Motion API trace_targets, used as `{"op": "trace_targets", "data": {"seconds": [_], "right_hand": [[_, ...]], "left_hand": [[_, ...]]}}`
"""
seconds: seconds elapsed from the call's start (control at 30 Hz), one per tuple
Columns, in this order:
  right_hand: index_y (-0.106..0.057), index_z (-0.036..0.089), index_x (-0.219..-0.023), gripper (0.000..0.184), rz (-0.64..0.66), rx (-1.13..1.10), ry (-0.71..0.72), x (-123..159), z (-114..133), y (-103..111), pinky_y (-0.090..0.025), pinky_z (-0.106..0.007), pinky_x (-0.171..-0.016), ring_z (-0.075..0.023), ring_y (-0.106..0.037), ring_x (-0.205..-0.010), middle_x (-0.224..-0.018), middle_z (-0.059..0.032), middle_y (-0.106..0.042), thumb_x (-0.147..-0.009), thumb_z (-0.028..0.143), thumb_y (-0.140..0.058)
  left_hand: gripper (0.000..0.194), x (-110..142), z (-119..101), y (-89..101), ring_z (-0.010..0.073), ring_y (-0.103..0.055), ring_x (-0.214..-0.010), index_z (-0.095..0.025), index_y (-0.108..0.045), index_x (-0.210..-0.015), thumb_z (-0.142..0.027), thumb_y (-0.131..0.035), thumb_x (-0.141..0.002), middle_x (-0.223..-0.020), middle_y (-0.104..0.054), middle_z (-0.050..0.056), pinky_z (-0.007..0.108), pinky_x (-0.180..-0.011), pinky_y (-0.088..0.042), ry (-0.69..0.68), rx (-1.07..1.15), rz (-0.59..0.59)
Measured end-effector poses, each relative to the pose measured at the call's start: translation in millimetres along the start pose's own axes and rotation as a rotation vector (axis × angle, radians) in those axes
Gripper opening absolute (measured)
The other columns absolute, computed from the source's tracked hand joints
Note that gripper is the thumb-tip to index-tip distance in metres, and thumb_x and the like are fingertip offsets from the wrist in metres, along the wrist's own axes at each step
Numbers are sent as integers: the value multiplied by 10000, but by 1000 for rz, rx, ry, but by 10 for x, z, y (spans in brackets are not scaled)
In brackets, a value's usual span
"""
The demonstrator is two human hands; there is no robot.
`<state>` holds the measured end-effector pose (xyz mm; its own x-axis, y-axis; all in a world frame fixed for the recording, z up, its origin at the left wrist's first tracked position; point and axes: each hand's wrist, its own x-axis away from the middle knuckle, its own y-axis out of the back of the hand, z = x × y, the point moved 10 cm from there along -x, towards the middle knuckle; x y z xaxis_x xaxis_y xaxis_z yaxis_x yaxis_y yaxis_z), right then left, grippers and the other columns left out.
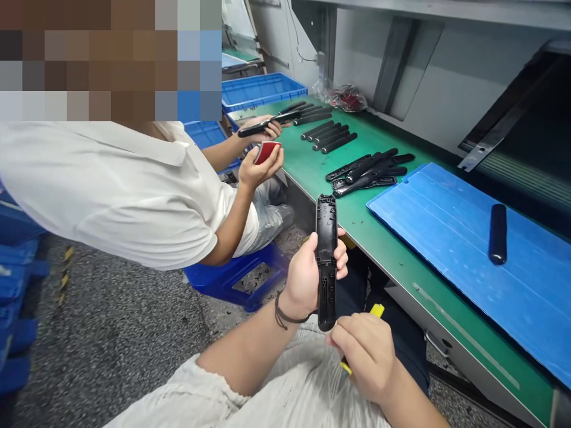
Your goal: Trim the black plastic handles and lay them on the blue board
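Clenched around a thin tool with a yellow handle [377,310], the right hand [366,353] was at the lower end of a long, glossy black plastic shell [327,238]; whether its fingers touched the shell could not be told. The left hand [306,273] grasped the shell around its middle, nearly upright, hollow side toward the camera. Wide above and narrower below, it had small clips along its edges, moulded ribs, a crosswise step at mid-length and a rounded bottom. Beyond the hands, to the right, one smooth black piece [498,235] lay on a flat blue plastic sheet [446,220]. Past the left hand, a loose black pile [372,172] rested on the green tabletop [303,166].
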<state>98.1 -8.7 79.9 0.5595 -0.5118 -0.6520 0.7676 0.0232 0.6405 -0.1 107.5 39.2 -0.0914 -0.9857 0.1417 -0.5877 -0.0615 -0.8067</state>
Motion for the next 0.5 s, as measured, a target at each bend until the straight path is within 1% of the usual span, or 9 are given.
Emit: {"op": "trace_targets", "data": {"seconds": [0.07,0.13,0.2,0.23,0.27,0.33,0.37,0.43,0.5], "right_hand": [[-643,192,-1048,175,-65,-106,-111,-28,-127,97,-485,-304,-622,-159,-622,-697,-821,-37,-673,-970,78,-537],[-635,210,-1184,267,-109,-98,-262,-64,-329,180,-543,-306,-718,-176,-677,-837,-951,-58,-698,-973,80,-535],[-566,225,-1364,385,-82,-2,-425,-105,-573,239,-571,-324,-782,-205,-690,-981,-1164,-104,-687,-984,167,-592],[-534,225,-1402,422,-56,45,-494,-127,-692,276,-574,-328,-785,-215,-684,-1014,-1231,-121,-665,-989,222,-618],[-535,223,-1379,390,-27,72,-532,-160,-786,319,-567,-321,-769,-212,-677,-1003,-1233,-123,-656,-1000,262,-618],[-581,216,-1219,185,15,99,-483,-275,-859,434,-520,-295,-716,-184,-644,-892,-1069,-85,-667,-1046,248,-525],[-591,214,-1132,151,21,133,-412,-345,-844,516,-479,-287,-685,-170,-608,-816,-951,-59,-651,-1063,208,-457],[-597,210,-1017,218,24,276,-244,-466,-760,683,-382,-295,-633,-162,-509,-700,-778,-25,-579,-1072,171,-390],[-606,205,-954,225,24,464,-117,-548,-683,821,-306,-318,-609,-168,-449,-665,-725,-20,-543,-1082,269,-433]], "left_hand": [[383,-6,-11,17,132,-487,-646,-126,-618,-1159,-452,-456,-1040,-784,-479,15,227,-540,-441,10,-29,31],[341,-9,-41,64,123,-509,-636,-152,-587,-1150,-459,-547,-1006,-791,-476,-7,232,-546,-476,10,-73,55],[336,-4,-83,95,101,-495,-557,-196,-542,-1125,-477,-636,-967,-783,-470,-38,219,-478,-462,-11,-186,97],[354,6,-99,101,87,-467,-504,-212,-522,-1113,-488,-672,-950,-768,-466,-54,203,-429,-428,-26,-274,121],[379,19,-108,105,74,-432,-460,-221,-510,-1110,-503,-696,-938,-748,-464,-66,186,-389,-381,-43,-371,141],[431,57,-93,110,60,-381,-426,-214,-516,-1142,-552,-692,-940,-697,-453,-79,168,-371,-315,-62,-540,157],[455,80,-65,114,61,-371,-433,-201,-531,-1172,-580,-658,-956,-673,-446,-78,168,-382,-301,-56,-596,154],[507,133,33,108,72,-361,-459,-167,-571,-1231,-618,-563,-999,-638,-438,-66,182,-408,-283,-14,-648,147],[519,188,158,88,85,-354,-479,-150,-615,-1261,-603,-516,-1026,-623,-451,-49,204,-425,-273,49,-662,144]]}}
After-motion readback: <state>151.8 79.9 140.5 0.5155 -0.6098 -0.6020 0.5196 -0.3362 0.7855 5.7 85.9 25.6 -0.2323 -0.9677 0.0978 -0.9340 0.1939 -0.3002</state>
